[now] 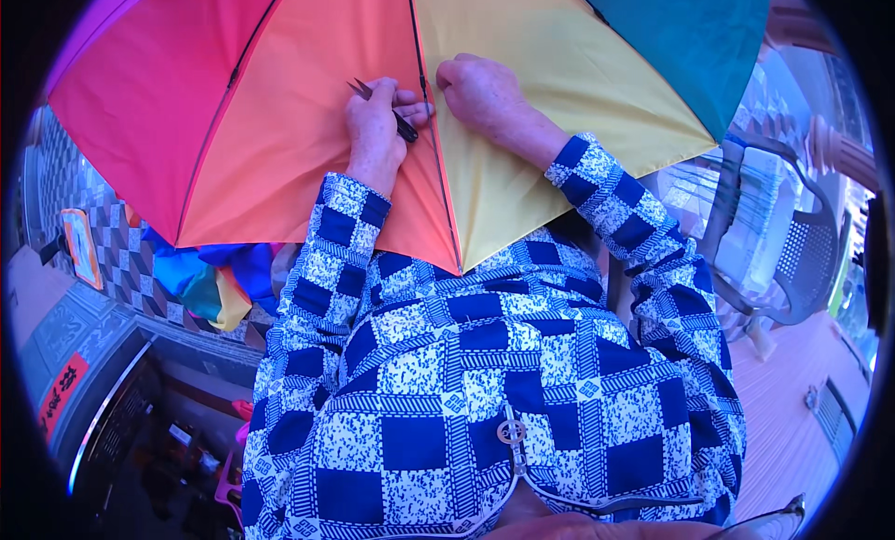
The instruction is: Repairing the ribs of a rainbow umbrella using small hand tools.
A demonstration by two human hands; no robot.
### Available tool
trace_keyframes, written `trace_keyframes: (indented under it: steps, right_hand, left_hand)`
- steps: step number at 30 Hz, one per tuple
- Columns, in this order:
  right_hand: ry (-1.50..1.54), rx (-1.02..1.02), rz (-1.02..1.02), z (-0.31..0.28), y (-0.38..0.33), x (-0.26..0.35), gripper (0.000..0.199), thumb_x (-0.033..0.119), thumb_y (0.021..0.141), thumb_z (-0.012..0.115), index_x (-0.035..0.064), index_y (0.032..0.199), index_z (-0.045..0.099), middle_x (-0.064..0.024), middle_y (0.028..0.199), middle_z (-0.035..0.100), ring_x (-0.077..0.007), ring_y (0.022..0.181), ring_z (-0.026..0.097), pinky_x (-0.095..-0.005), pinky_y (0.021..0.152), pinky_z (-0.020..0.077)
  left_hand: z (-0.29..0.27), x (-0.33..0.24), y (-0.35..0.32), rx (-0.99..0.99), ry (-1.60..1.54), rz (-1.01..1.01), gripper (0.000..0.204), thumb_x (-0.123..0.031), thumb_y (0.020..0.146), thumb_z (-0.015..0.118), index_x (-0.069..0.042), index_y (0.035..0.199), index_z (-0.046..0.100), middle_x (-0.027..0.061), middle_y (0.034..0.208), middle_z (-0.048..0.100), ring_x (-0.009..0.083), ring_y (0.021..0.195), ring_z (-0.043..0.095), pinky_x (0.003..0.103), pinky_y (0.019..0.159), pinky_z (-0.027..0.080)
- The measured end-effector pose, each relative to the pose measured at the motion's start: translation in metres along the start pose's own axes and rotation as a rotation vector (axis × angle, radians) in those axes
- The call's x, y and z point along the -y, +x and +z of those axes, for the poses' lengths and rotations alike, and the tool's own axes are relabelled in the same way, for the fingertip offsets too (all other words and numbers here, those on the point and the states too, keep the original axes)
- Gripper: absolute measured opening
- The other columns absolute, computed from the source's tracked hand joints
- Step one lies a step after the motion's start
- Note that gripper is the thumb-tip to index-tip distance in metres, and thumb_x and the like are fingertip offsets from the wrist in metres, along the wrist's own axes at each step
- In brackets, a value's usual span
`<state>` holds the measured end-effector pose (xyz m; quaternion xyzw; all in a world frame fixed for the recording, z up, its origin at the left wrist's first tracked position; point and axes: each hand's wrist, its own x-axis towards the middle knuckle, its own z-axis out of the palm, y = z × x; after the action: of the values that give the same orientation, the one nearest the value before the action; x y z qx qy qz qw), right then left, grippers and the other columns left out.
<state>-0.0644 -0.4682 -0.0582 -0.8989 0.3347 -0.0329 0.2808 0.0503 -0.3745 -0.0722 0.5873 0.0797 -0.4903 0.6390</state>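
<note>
A multicoloured umbrella (308,167) lies opened out before me, its red, orange, yellow and green panels reaching down to my chest. Thin dark ribs (432,139) run along the seams. My left hand (375,130) rests over the orange panel, closed around small thread snips (406,127) with a black handle; the pointed blades stick out past the thumb. Across the rib, over the yellow panel, my right hand (483,94) is closed with its fingertips pinched near the orange-yellow seam. Whatever those fingers grip is too small or hidden to make out.
A grey plastic chair (806,260) stands at the right, beside a pale, clear-wrapped bundle (760,218). More coloured fabric (219,293) lies on the patterned tiles at the left. Lower left, a pink plastic item (228,484) sits near a dark opening.
</note>
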Motion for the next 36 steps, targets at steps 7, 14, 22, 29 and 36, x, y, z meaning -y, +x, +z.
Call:
trace_keyframes:
  steps: [7,14,22,29,36]
  right_hand:
    - [-0.018,-0.012,-0.012,0.001,-0.001,-0.001,0.013,0.011,0.075,0.052,0.0077,0.08,0.064,-0.0133,0.083,0.06,-0.033,0.079,0.06,-0.0418,0.069,0.0478]
    - [-0.007,-0.018,-0.018,0.002,-0.001,-0.001,0.016,0.01,0.077,0.049,0.0083,0.079,0.065,-0.012,0.083,0.06,-0.0322,0.079,0.059,-0.0414,0.07,0.0475]
    - [-0.008,-0.029,-0.044,0.003,-0.001,-0.004,0.016,0.01,0.077,0.049,0.0081,0.079,0.065,-0.0119,0.082,0.06,-0.0321,0.078,0.059,-0.0411,0.07,0.0477]
    - [0.02,-0.052,-0.063,0.008,0.002,-0.003,0.015,0.011,0.077,0.05,0.0081,0.079,0.065,-0.0113,0.082,0.061,-0.0316,0.078,0.059,-0.041,0.07,0.0477]
    - [0.134,-0.088,-0.002,0.019,0.008,0.002,0.013,0.014,0.075,0.054,0.0091,0.081,0.065,-0.0108,0.08,0.061,-0.0311,0.078,0.06,-0.0406,0.07,0.0478]
  left_hand:
    - [-0.001,-0.003,-0.001,-0.007,0.004,-0.002,0.016,-0.012,0.089,0.046,0.0,0.099,0.042,0.0125,0.072,0.052,0.0286,0.054,0.06,0.032,0.043,0.05]
    - [-0.005,-0.004,-0.002,-0.004,-0.006,0.009,0.016,-0.012,0.089,0.047,0.0,0.098,0.043,0.0122,0.072,0.053,0.0285,0.054,0.06,0.032,0.044,0.051]
    - [-0.007,-0.003,-0.001,0.01,-0.018,0.012,0.015,-0.012,0.088,0.048,0.0,0.097,0.045,0.0109,0.07,0.052,0.0283,0.055,0.06,0.032,0.044,0.051]
    - [-0.009,0.001,0.0,0.016,-0.026,0.035,0.014,-0.011,0.088,0.049,0.0,0.096,0.045,0.0104,0.069,0.052,0.0282,0.054,0.06,0.032,0.045,0.051]
    - [-0.005,0.007,-0.007,-0.017,-0.039,0.027,0.013,-0.008,0.087,0.052,0.001,0.095,0.047,0.0111,0.071,0.055,0.0251,0.055,0.06,0.03,0.045,0.05]
